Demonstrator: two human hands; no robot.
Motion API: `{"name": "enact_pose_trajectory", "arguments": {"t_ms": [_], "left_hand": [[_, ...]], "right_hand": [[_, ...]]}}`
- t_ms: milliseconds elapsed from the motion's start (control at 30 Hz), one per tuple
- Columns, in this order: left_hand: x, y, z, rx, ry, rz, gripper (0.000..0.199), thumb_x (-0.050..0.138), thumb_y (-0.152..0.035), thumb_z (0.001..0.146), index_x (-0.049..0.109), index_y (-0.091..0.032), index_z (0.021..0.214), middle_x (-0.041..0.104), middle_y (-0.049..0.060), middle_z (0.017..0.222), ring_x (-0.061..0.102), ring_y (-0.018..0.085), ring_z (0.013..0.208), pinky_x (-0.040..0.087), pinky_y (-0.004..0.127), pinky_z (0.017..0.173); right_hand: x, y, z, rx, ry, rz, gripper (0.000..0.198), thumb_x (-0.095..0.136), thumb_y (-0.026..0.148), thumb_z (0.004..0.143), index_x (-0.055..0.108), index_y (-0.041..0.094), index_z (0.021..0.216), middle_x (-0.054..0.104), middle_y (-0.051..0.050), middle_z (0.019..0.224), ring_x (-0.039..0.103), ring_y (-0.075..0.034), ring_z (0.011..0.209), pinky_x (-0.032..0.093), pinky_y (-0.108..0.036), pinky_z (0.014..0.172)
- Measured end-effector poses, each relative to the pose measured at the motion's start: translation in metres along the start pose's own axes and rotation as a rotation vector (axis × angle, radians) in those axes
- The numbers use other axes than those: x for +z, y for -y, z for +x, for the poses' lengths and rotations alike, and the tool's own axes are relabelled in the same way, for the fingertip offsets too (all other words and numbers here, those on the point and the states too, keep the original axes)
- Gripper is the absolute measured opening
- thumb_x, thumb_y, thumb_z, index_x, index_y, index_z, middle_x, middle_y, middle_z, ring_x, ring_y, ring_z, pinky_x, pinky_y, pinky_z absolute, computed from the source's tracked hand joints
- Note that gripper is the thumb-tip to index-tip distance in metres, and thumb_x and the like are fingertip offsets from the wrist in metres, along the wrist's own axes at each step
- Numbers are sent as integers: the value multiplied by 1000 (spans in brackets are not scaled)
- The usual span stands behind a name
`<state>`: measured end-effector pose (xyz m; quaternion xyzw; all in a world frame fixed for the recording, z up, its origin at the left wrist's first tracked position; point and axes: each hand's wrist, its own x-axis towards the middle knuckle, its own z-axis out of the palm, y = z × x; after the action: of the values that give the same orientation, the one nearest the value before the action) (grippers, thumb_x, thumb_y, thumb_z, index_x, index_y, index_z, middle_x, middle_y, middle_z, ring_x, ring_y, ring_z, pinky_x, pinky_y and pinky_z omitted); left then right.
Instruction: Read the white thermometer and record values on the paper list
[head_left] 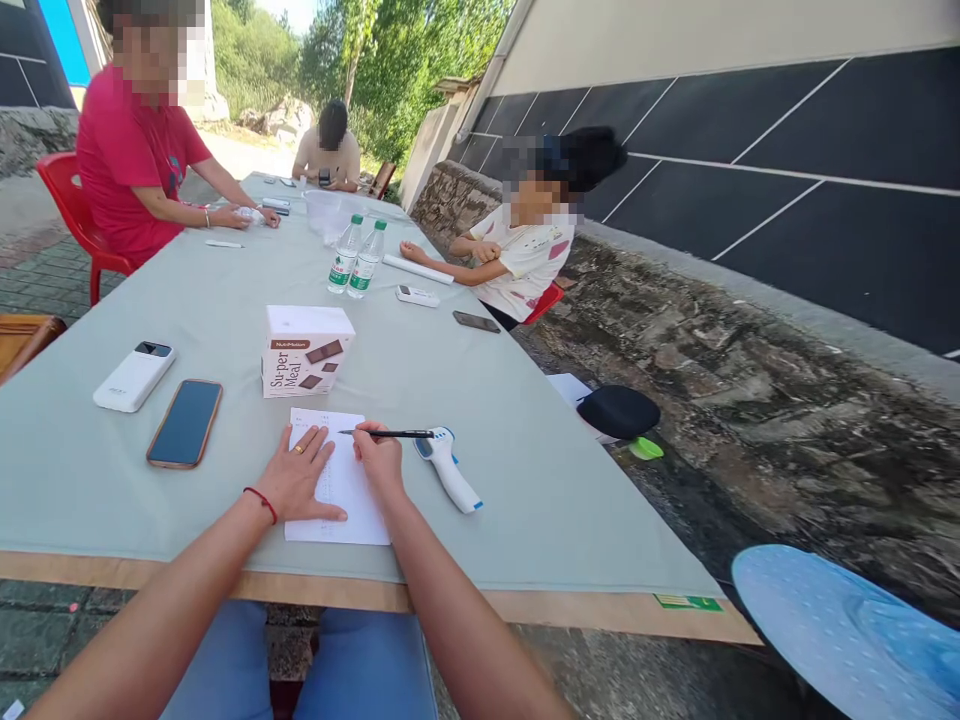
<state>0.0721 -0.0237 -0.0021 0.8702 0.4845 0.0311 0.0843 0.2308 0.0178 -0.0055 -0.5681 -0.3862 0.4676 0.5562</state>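
Note:
My left hand (301,478) lies flat with spread fingers on a white sheet of paper (341,525), a ring and a red wrist cord on it. Handwriting shows faintly on the sheet. In my right hand (380,462) is a black pen (401,434), its tip over the upper part of the paper. Just right of that hand rests a white infrared thermometer (454,475). Behind the paper stands a white box (307,350) printed "Su-per Meal". A smartphone (185,424) and a white power bank (135,377) lie to the left.
Two water bottles (354,260) stand mid-table, near a clear plastic tub (326,215). Another white power bank (417,296) and a dark phone (476,321) lie right of them. Three people sit around the table (540,520). A blue hat (840,630) is at lower right.

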Motion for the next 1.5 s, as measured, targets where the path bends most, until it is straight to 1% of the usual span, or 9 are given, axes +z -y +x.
{"name": "enact_pose_trajectory", "arguments": {"t_ms": [100, 233, 333, 433, 600, 700, 867, 1133, 1500], "left_hand": [[2, -3, 0, -1, -20, 8, 107, 46, -85, 71, 35, -11, 148, 23, 22, 157, 20, 37, 147, 4, 60, 118], [0, -6, -1, 0, -37, 4, 103, 48, -83, 72, 38, -12, 146, 26, 23, 156, 22, 38, 146, 5, 60, 118], [-1, -8, -2, 4, -61, -4, 101, 50, -82, 71, 41, -14, 145, 30, 22, 155, 25, 40, 145, 7, 60, 117], [-1, -9, -2, 12, -65, -19, 100, 52, -81, 72, 43, -12, 143, 32, 23, 154, 26, 40, 144, 8, 60, 117], [0, -11, -2, 53, -79, -58, 94, 53, -78, 74, 45, -13, 141, 39, 19, 152, 33, 36, 141, 14, 53, 119], [-1, -11, -2, 47, -74, -66, 94, 55, -77, 73, 45, -13, 140, 41, 18, 150, 34, 36, 140, 17, 50, 118], [0, -12, -2, 43, -82, -86, 93, 55, -77, 73, 46, -13, 139, 41, 18, 150, 33, 36, 140, 17, 51, 118], [2, -11, -1, 43, -86, -99, 94, 56, -77, 72, 45, -13, 140, 40, 18, 151, 33, 36, 141, 16, 51, 118], [5, -11, -2, 47, -106, -108, 92, 54, -78, 73, 44, -17, 140, 41, 17, 150, 34, 36, 140, 16, 52, 117]], "right_hand": [[-3, -10, 2, -62, -17, -100, 22, 60, 41, 61, 56, 20, 68, 48, 7, 47, 42, -12, 47, 36, -26, 48], [-5, -13, 5, -88, 16, -123, 25, 55, 43, 65, 58, 20, 73, 53, 5, 51, 47, -13, 49, 39, -27, 50], [-6, -12, 6, -107, 56, -177, 24, 55, 39, 63, 62, 20, 75, 60, 2, 58, 52, -15, 55, 43, -27, 55], [-7, -13, 6, -123, 37, -231, 22, 57, 38, 61, 62, 21, 74, 62, 1, 61, 54, -16, 58, 45, -28, 57], [-11, -19, 6, -128, -7, -295, 22, 55, 42, 64, 60, 22, 71, 62, 1, 60, 55, -17, 57, 46, -29, 58], [-12, -21, 7, -127, 5, -312, 21, 55, 41, 64, 60, 22, 71, 63, 0, 61, 57, -18, 60, 46, -30, 59], [-14, -23, 5, -127, 40, -356, 21, 55, 41, 66, 61, 22, 73, 65, 1, 63, 58, -18, 61, 46, -30, 60], [-15, -27, 5, -140, 41, -420, 25, 54, 44, 68, 63, 22, 75, 67, 0, 65, 59, -19, 60, 44, -30, 59], [-16, -29, 6, -158, 57, -463, 23, 54, 44, 69, 62, 23, 75, 67, 1, 64, 59, -19, 60, 43, -30, 59]]}}
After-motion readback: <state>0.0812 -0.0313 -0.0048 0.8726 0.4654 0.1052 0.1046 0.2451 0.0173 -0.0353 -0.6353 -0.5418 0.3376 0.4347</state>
